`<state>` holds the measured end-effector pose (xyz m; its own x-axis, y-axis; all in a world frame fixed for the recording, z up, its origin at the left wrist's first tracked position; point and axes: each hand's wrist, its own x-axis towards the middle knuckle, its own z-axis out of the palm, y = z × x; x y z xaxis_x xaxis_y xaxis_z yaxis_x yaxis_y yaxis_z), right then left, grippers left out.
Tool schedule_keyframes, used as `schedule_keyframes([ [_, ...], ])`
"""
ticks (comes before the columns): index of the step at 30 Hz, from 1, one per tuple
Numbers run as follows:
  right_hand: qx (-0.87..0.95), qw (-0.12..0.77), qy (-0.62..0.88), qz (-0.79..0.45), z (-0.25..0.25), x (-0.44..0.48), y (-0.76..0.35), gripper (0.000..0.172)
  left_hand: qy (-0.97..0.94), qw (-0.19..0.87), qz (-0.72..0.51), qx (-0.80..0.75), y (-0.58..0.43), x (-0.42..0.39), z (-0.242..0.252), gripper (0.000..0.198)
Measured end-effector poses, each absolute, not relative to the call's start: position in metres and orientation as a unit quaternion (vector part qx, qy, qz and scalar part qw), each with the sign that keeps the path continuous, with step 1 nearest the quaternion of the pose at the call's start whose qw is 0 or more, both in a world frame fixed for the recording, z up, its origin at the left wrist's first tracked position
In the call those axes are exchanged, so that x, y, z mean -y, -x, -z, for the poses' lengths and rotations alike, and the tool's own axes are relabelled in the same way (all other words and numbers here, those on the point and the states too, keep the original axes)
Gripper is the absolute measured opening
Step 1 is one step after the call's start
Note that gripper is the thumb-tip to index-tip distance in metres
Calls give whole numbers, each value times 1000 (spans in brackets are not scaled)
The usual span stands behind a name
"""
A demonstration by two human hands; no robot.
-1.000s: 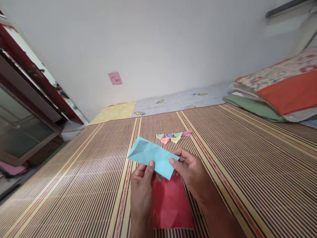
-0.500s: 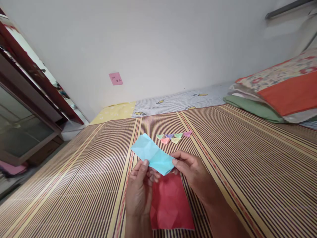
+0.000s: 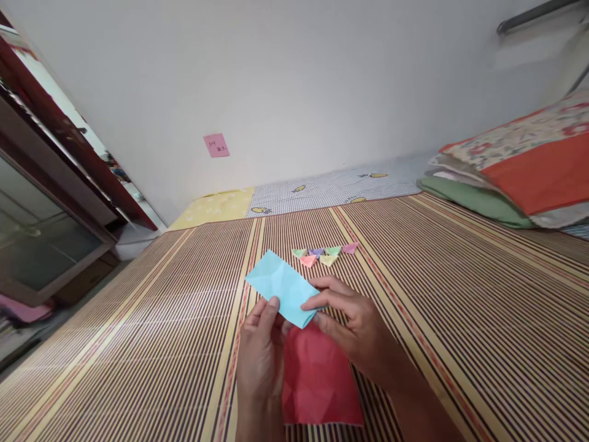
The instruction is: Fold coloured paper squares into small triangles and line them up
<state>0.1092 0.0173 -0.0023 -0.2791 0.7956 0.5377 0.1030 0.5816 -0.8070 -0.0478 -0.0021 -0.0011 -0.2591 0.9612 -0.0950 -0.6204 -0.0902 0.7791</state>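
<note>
Blue paper (image 3: 278, 283), near end, R grip (image 3: 350, 320)

pink note (image 3: 216, 145) on wall, writing illegible

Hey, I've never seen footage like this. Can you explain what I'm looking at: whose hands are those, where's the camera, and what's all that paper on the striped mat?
There is no machine here. The camera sits on a person's head and looks forward and down, so both hands are that person's own. The left hand and right hand pinch a creased light blue paper. Below it a red paper sheet lies on the striped mat. Further off lie a few small folded paper pieces in pastel colours. Stacked bedding sits at the right, and a pink note sticks on the wall.
</note>
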Motion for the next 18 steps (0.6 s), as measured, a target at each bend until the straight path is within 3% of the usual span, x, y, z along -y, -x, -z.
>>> schedule_keyframes([
  [4, 705, 527, 332, -340, 0, -17, -103, 12, -225, 572, -710, -344, 45, 4, -2, 16],
  [9, 666, 555, 381, -322, 1, -19, -97, 22, -284, 581, -685, -336, 40, 3, 2, 22],
  [18, 638, 552, 429, -323, 2, -16, -90, 22, -264, 565, -699, -350, 33, 3, 5, 23],
])
